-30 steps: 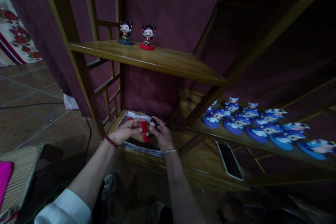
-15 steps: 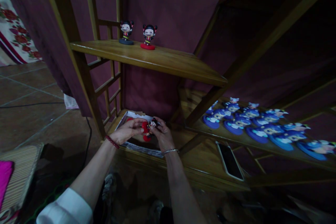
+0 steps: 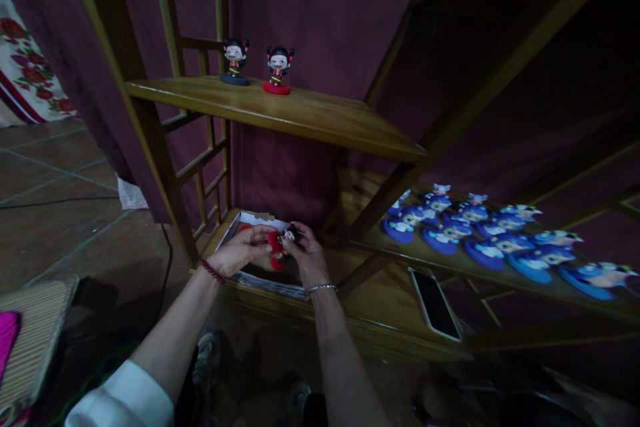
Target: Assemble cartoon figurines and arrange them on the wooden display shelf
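Observation:
Both hands hold one small black-haired figurine [image 3: 289, 236] with a red round base, tipped on its side. My left hand [image 3: 245, 248] grips it at the base end, thumb and fingers closed. Around the head end, my right hand [image 3: 306, 250] is closed too. Just below them is a shallow cardboard box [image 3: 256, 217] with a white rim, on the low shelf. Another red-based figurine [image 3: 278, 261] shows in the box, partly hidden by the hands. On the upper shelf [image 3: 320, 117] stand a grey-based figurine [image 3: 235, 61] and a red-based figurine [image 3: 277, 70], both upright.
Several blue figurines [image 3: 450, 230] on round blue bases crowd the shelf at right. A phone [image 3: 436, 303] lies on the low shelf. Wooden posts [image 3: 155, 167] frame the left side. A black cable [image 3: 167, 267] runs over the floor, and a woven mat surface [image 3: 43, 327] is at lower left.
The view has shifted slightly, so the shelf contents sit a little further left. Both hands keep their hold on the figurine, with hardly any other movement.

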`<state>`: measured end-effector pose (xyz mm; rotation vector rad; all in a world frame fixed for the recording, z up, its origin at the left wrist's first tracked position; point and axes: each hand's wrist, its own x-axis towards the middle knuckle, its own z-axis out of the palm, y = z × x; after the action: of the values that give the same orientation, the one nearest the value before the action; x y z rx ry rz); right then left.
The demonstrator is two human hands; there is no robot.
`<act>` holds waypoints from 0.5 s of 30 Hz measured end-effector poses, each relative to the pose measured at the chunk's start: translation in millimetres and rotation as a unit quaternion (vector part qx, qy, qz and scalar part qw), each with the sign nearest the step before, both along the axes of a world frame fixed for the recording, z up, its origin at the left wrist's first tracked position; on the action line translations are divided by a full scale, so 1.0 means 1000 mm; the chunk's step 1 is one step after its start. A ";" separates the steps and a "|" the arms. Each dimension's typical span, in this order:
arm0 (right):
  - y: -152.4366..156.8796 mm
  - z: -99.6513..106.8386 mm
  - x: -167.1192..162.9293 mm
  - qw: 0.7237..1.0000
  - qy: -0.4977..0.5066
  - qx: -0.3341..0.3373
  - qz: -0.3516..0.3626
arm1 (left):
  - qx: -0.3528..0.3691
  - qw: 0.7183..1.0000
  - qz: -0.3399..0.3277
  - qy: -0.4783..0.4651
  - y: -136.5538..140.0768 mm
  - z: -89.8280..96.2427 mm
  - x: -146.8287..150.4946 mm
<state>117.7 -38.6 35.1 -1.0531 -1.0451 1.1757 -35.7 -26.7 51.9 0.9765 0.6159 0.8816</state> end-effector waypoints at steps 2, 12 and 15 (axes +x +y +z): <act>0.001 -0.001 0.001 1.000 0.001 0.004 -0.004 | -0.007 1.000 -0.001 -0.006 0.000 -0.001 0.000; 0.001 -0.001 0.001 1.000 -0.002 0.000 -0.026 | -0.009 1.000 -0.015 -0.020 0.000 -0.004 -0.001; 0.001 -0.001 0.002 1.000 -0.010 -0.002 -0.023 | -0.009 1.000 -0.015 -0.014 -0.001 -0.002 0.000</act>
<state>119.8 -37.8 34.0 -1.0896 -1.0297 1.1324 -35.8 -27.5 50.0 0.9535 0.5830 0.8604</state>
